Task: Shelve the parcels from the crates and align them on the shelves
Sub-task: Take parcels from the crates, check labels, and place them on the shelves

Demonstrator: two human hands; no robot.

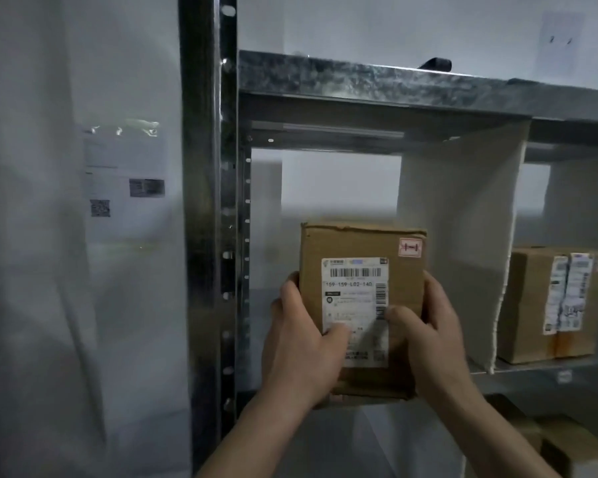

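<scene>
A brown cardboard parcel with a white shipping label faces me in front of the leftmost bay of the metal shelf. My left hand grips its left side, thumb across the label. My right hand grips its right side, thumb also on the label. The parcel's bottom edge is at about the level of the shelf board; whether it rests on the board is hidden by my hands.
A white divider panel separates this bay from the one to the right, where another labelled cardboard parcel stands. More cardboard boxes lie on the shelf below at the right. The steel upright borders the bay on the left.
</scene>
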